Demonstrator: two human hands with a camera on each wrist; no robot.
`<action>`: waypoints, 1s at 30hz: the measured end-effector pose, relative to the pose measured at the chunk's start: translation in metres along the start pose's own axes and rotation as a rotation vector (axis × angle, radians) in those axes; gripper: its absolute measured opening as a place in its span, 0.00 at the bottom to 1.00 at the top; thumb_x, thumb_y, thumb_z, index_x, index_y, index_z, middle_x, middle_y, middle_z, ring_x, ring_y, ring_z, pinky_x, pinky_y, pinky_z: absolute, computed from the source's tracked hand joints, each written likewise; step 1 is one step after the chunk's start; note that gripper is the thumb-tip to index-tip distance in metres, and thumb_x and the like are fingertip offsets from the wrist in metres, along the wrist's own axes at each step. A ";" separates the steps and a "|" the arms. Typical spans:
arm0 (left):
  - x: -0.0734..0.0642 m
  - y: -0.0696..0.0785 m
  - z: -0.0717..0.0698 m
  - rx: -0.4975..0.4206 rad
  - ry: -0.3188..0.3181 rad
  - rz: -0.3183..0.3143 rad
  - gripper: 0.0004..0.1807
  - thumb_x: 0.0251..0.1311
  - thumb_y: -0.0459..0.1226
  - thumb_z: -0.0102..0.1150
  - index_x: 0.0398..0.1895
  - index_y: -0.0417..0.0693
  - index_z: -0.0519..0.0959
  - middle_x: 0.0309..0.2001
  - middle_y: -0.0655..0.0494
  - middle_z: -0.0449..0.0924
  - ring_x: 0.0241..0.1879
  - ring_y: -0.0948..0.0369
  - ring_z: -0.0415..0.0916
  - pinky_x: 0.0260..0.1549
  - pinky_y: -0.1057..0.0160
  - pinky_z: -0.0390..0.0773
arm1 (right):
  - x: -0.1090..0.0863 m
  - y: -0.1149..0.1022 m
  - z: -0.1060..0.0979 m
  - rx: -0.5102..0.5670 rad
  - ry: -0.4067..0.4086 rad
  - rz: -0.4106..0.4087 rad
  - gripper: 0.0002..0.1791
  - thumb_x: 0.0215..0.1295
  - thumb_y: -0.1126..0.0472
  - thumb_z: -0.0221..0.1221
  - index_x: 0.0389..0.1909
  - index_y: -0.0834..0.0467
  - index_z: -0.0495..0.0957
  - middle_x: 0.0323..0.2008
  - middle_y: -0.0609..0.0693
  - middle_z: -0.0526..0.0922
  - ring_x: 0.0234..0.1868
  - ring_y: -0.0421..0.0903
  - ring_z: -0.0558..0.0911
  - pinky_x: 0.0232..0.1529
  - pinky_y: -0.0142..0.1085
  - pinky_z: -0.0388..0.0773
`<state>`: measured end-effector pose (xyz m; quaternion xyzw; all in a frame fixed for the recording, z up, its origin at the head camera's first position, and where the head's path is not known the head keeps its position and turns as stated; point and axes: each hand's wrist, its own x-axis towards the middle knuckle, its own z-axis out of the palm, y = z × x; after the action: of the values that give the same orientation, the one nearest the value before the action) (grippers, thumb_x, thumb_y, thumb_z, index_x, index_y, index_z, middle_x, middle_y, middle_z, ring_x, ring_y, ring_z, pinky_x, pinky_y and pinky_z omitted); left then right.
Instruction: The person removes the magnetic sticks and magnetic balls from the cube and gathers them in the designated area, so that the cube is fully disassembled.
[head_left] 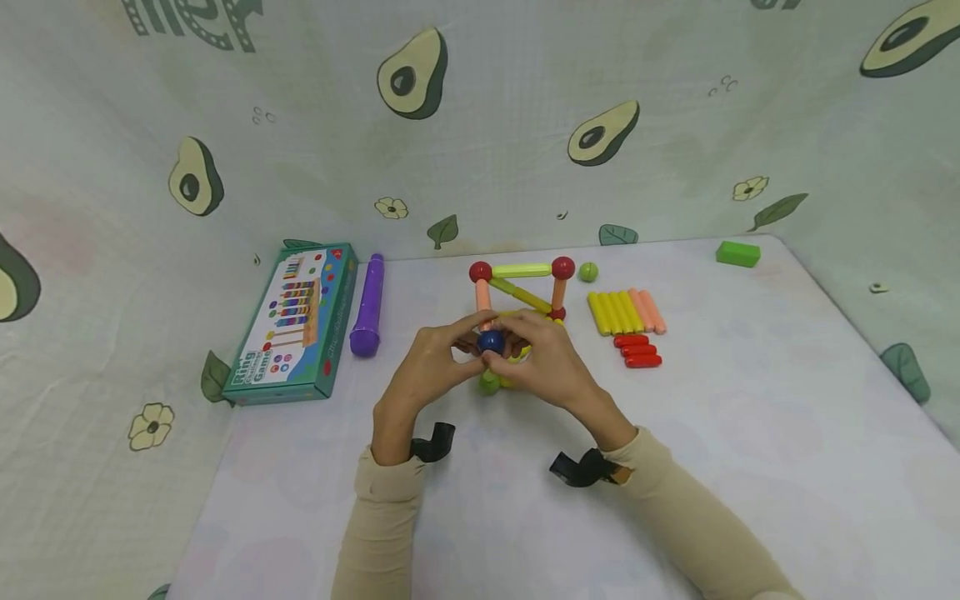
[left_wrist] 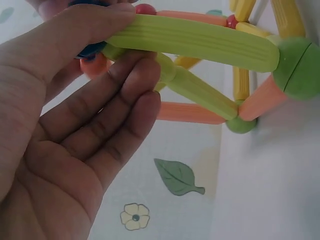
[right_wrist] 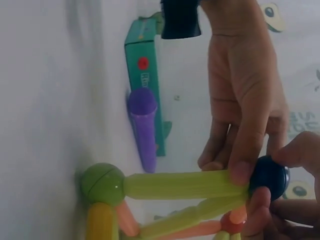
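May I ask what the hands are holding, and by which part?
Left hand: the lime rod, by its upper end; right hand: the blue ball, by its sides.

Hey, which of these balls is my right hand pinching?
The dark blue ball, at the end of the yellow-green rod that your left hand grips. It is the only blue one; the others showing are red balls and green balls.

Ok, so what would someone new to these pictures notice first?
Probably the dark blue ball near the middle of the head view, pinched by the right hand, while the left hand pinches the light green rod just below it, on the rod-and-ball frame. Next, perhaps the purple microphone-shaped toy, left of the frame, beside the teal game box.
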<state>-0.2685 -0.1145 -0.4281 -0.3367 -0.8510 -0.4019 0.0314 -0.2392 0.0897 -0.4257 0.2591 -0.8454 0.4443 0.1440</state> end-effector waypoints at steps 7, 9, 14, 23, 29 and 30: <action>0.000 -0.002 0.002 -0.023 0.009 0.019 0.33 0.54 0.29 0.71 0.66 0.47 0.76 0.38 0.54 0.86 0.38 0.59 0.83 0.44 0.58 0.82 | 0.002 0.004 -0.004 0.149 -0.046 0.171 0.14 0.60 0.63 0.69 0.46 0.62 0.84 0.36 0.50 0.81 0.33 0.45 0.79 0.36 0.34 0.81; 0.000 -0.003 0.002 -0.017 0.019 0.029 0.32 0.55 0.29 0.71 0.66 0.47 0.76 0.38 0.54 0.87 0.38 0.59 0.83 0.43 0.61 0.81 | 0.002 0.005 -0.006 0.217 -0.068 0.236 0.14 0.62 0.62 0.68 0.48 0.61 0.84 0.37 0.50 0.81 0.34 0.47 0.79 0.37 0.33 0.81; 0.001 -0.004 0.002 -0.032 0.031 0.041 0.32 0.55 0.29 0.72 0.65 0.46 0.76 0.38 0.54 0.86 0.37 0.60 0.83 0.43 0.61 0.82 | 0.002 0.003 -0.014 0.390 -0.091 0.327 0.17 0.66 0.61 0.66 0.53 0.63 0.82 0.40 0.54 0.84 0.38 0.54 0.82 0.41 0.34 0.82; 0.000 -0.003 0.002 -0.024 -0.006 -0.025 0.30 0.58 0.34 0.72 0.66 0.49 0.76 0.39 0.57 0.84 0.39 0.64 0.82 0.45 0.63 0.81 | -0.009 0.010 -0.036 0.318 -0.032 0.225 0.18 0.65 0.63 0.67 0.54 0.63 0.79 0.47 0.54 0.80 0.43 0.49 0.79 0.49 0.30 0.79; 0.002 -0.002 0.001 -0.028 -0.023 -0.047 0.31 0.59 0.35 0.71 0.67 0.48 0.75 0.39 0.58 0.83 0.40 0.63 0.82 0.46 0.64 0.81 | -0.014 0.031 -0.064 0.150 0.016 0.180 0.18 0.63 0.65 0.68 0.53 0.62 0.80 0.46 0.53 0.80 0.41 0.48 0.79 0.48 0.28 0.79; 0.002 -0.002 0.001 -0.028 -0.025 -0.050 0.31 0.59 0.36 0.71 0.67 0.48 0.75 0.39 0.58 0.83 0.40 0.63 0.82 0.46 0.64 0.81 | -0.014 0.036 -0.070 0.109 0.025 0.185 0.18 0.63 0.65 0.68 0.53 0.62 0.80 0.46 0.53 0.80 0.41 0.48 0.79 0.47 0.27 0.78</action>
<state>-0.2710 -0.1138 -0.4300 -0.3209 -0.8536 -0.4104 0.0061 -0.2472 0.1690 -0.4169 0.1817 -0.8385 0.5042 0.0989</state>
